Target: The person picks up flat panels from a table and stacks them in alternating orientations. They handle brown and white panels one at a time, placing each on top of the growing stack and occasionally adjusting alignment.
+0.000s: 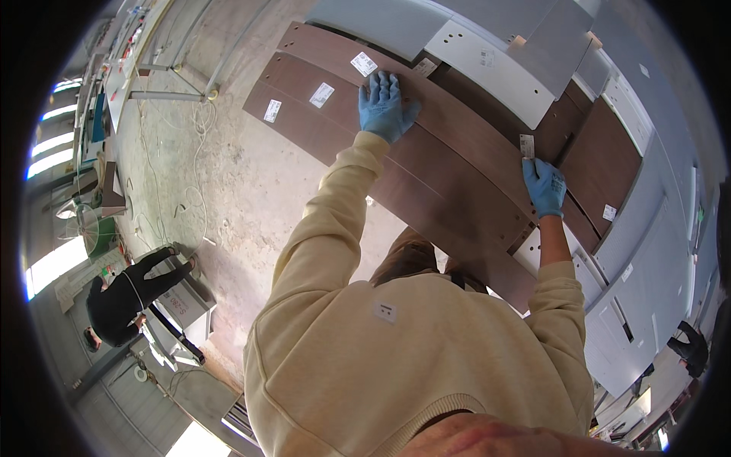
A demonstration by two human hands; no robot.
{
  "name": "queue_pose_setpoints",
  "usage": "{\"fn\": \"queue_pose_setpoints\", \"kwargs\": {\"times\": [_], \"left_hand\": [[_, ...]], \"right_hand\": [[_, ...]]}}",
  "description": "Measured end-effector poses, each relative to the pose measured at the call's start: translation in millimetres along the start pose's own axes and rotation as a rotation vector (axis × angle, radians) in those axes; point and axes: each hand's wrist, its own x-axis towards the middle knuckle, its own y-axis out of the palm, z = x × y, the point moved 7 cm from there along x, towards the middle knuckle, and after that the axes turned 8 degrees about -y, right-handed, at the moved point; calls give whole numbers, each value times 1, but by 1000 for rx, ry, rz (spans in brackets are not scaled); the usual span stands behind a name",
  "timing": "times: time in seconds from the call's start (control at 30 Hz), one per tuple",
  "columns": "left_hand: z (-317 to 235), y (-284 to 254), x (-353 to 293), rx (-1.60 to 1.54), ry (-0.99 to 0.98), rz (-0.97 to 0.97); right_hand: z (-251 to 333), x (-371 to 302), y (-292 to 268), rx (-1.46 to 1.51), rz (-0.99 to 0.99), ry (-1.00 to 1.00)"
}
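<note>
My left hand, in a blue glove, lies with fingers spread on a long brown panel. Just beyond its fingertips is a white printed label stuck to the panel. My right hand, gloved in blue too, is closed at the panel's right edge. A small white label sticks out from its fingers, which seem to pinch its lower end. Nearer me lies another brown panel with two labels toward its left end; both panels run side by side.
Behind and to the right are stacked grey panels, a white panel with drilled holes and more brown boards. At far left, a person in black bends beside a carton. Cables trail over the concrete floor near a metal-framed table.
</note>
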Motion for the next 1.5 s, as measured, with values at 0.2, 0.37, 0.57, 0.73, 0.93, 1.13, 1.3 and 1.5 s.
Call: {"fn": "queue_pose_setpoints", "kwargs": {"times": [0.2,0.37,0.57,0.73,0.93,1.13,1.3,1.5], "left_hand": [[1,13,-6,115,21,80],[1,13,-6,117,17,72],[1,22,-8,135,46,-78],[1,26,-9,65,36,-70],[-1,20,-10,91,5,14],[-3,16,-11,37,-26,42],[-6,14,-12,54,-26,46],[-8,12,-16,52,-33,20]], "right_hand": [[11,1,-7,-126,-59,-37],[25,-1,-42,-212,-182,23],[34,20,-102,-113,-373,-104],[103,33,-9,-69,-237,-340],[111,39,45,17,-239,-293],[105,36,47,31,-175,-332],[101,39,47,107,-194,-351],[99,39,47,113,-183,-361]]}}
